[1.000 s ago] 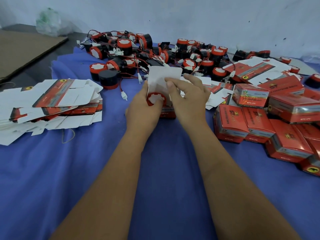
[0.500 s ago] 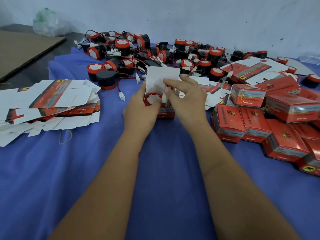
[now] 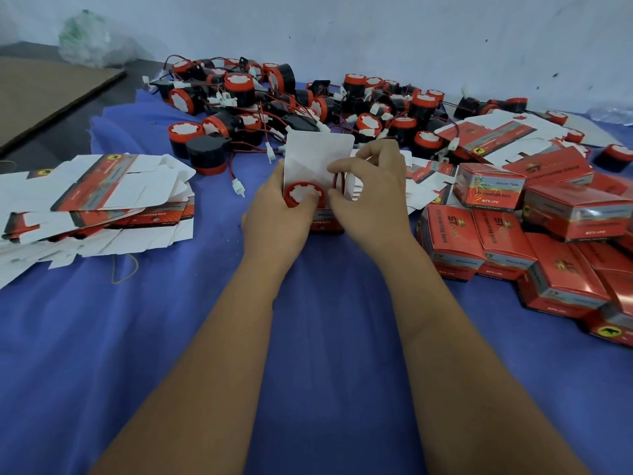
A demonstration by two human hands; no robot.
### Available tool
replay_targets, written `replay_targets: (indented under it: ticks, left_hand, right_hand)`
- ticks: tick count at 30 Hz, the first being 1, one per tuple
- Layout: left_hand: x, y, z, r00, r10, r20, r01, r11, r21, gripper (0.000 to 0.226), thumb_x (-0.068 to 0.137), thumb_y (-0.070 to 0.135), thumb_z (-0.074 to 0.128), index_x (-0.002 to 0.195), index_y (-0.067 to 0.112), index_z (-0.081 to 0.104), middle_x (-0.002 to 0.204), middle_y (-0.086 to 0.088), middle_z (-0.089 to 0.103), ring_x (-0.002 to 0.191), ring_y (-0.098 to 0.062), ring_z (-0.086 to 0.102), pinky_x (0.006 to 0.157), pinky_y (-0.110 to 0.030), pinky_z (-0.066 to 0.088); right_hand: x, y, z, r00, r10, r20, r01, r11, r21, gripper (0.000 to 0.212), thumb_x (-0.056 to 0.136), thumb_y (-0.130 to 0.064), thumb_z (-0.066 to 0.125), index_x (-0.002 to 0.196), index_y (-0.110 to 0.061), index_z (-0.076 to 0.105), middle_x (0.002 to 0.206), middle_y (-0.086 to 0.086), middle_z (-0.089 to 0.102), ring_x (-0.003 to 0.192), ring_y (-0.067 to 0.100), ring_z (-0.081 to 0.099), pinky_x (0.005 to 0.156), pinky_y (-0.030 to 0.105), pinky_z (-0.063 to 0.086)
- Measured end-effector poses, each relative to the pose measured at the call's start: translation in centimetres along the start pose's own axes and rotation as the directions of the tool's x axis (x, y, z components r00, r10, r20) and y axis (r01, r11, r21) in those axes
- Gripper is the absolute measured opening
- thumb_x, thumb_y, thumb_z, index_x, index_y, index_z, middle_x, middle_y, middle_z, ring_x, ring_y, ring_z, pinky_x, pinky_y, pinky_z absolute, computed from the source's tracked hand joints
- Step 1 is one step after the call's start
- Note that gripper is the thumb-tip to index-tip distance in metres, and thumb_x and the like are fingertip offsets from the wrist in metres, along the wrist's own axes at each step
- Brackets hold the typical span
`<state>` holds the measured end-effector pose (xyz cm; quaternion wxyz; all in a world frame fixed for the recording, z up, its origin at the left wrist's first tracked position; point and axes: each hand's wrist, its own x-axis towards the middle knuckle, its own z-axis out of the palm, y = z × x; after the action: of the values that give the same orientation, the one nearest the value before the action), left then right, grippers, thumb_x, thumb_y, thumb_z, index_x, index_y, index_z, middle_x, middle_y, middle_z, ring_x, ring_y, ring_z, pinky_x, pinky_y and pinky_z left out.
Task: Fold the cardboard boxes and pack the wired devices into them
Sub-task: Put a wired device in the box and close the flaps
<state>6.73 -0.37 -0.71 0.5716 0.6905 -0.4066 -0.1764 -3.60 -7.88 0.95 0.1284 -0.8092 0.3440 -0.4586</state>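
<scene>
While the left hand (image 3: pixel 279 214) grips the open box (image 3: pixel 317 186) with a device (image 3: pixel 304 197) inside, the right hand (image 3: pixel 371 197) pinches its red wire (image 3: pixel 337 181) beside the box.

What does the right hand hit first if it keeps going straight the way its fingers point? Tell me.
The right hand points forward and a little left, its fingers pinching a loop of red wire at the open box. It would likely meet that box's raised white flap first; behind it lies the pile of wired devices. Depth is unclear.
</scene>
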Motion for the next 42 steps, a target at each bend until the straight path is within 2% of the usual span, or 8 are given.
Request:
replay_targets:
  ticks: [7, 13, 17, 22, 26, 30, 37, 42]
  left_hand:
    - [0.3, -0.4, -0.1, 1.000, -0.002, -0.012, 0.002, 1.000, -0.002, 0.034, 0.091, 0.034, 0.058, 0.125, 0.036, 0.058, 0.112, 0.010, 0.069, 0.104, -0.017, 0.064, 0.092, -0.045, 0.054]
    - [0.4, 0.4, -0.1, 0.988, -0.151, 0.014, 0.149, 0.955, -0.255, 0.044, 0.089, 0.064, 0.035, 0.100, 0.039, 0.069, 0.106, 0.005, 0.073, 0.106, -0.020, 0.066, 0.099, -0.050, 0.050]
    - [0.5, 0.1, -0.4, 0.994, -0.107, -0.006, 0.101, 0.954, -0.281, 0.032, 0.105, 0.032, 0.036, 0.120, 0.034, 0.064, 0.116, 0.010, 0.069, 0.110, -0.013, 0.063, 0.100, -0.044, 0.050]
    - [0.8, -0.4, -0.1, 0.999, -0.016, -0.029, 0.011, 0.986, -0.164, 0.041, 0.093, 0.011, 0.056, 0.127, 0.033, 0.050, 0.116, 0.012, 0.064, 0.107, -0.007, 0.060, 0.090, -0.029, 0.052]
    - [0.5, -0.6, -0.4, 0.987, 0.052, -0.150, -0.076, 0.985, -0.156, 0.030, 0.087, 0.005, 0.063, 0.092, 0.034, 0.062, 0.101, 0.021, 0.063, 0.103, -0.003, 0.059, 0.085, -0.028, 0.054]
    - [0.8, -0.6, -0.7, 0.992, -0.041, -0.120, 0.009, 0.967, -0.256, 0.041, 0.086, -0.002, 0.051, 0.081, 0.033, 0.073, 0.111, 0.015, 0.068, 0.096, -0.001, 0.065, 0.072, -0.022, 0.055]
    - [0.6, 0.1, -0.9, 0.995, -0.073, -0.074, 0.039, 0.921, -0.387, 0.033, 0.093, 0.011, 0.053, 0.082, 0.034, 0.075, 0.117, 0.010, 0.069, 0.092, 0.004, 0.065, 0.065, -0.011, 0.049]
    - [0.5, -0.1, -1.1, 0.999, 0.030, 0.015, -0.027, 0.978, -0.205, 0.024, 0.095, 0.014, 0.055, 0.103, 0.029, 0.072, 0.131, 0.005, 0.060, 0.096, 0.015, 0.057, 0.074, -0.004, 0.043]
  right_hand:
    - [-0.2, -0.3, -0.7, 0.996, 0.014, 0.083, -0.025, 0.991, 0.133, 0.023, 0.077, 0.007, 0.066, 0.093, -0.007, 0.074, 0.100, -0.002, 0.055, 0.094, 0.008, 0.051, 0.082, 0.005, 0.037]
    - [-1.0, -0.4, -0.3, 0.941, 0.248, 0.232, -0.326, 0.849, 0.417, 0.022, 0.094, -0.007, 0.052, 0.098, -0.017, 0.071, 0.101, -0.001, 0.072, 0.103, 0.012, 0.065, 0.095, 0.035, 0.051]
    - [-0.9, -0.1, 0.3, 0.929, 0.282, 0.238, -0.357, 0.852, 0.384, 0.020, 0.094, -0.006, 0.057, 0.104, -0.023, 0.057, 0.099, -0.002, 0.071, 0.101, 0.009, 0.063, 0.086, 0.021, 0.048]
    - [-0.8, 0.2, 0.2, 0.961, 0.264, 0.082, -0.273, 0.868, 0.415, 0.067, 0.081, -0.003, 0.069, 0.128, -0.036, 0.034, 0.124, -0.006, 0.043, 0.115, 0.012, 0.047, 0.094, 0.026, 0.045]
    - [-0.4, 0.7, -0.6, 0.944, 0.221, 0.244, -0.308, 0.854, 0.420, 0.042, 0.085, 0.011, 0.049, 0.105, -0.019, 0.071, 0.105, -0.009, 0.066, 0.106, 0.008, 0.059, 0.090, 0.018, 0.049]
    - [-0.7, 1.1, -1.1, 0.860, 0.345, 0.375, -0.509, 0.626, 0.591, 0.035, 0.087, 0.000, 0.044, 0.094, -0.009, 0.077, 0.104, -0.003, 0.074, 0.105, 0.005, 0.063, 0.084, 0.014, 0.049]
    - [-1.3, 1.6, -0.8, 0.902, 0.143, 0.406, -0.309, 0.872, 0.379, 0.034, 0.086, -0.005, 0.069, 0.120, -0.014, 0.065, 0.131, -0.006, 0.059, 0.120, 0.004, 0.052, 0.094, 0.006, 0.039]
    - [-1.0, 1.6, -1.2, 0.873, 0.168, 0.457, -0.391, 0.801, 0.452, 0.039, 0.090, 0.003, 0.053, 0.124, -0.012, 0.065, 0.137, -0.003, 0.056, 0.126, 0.007, 0.048, 0.091, 0.006, 0.043]
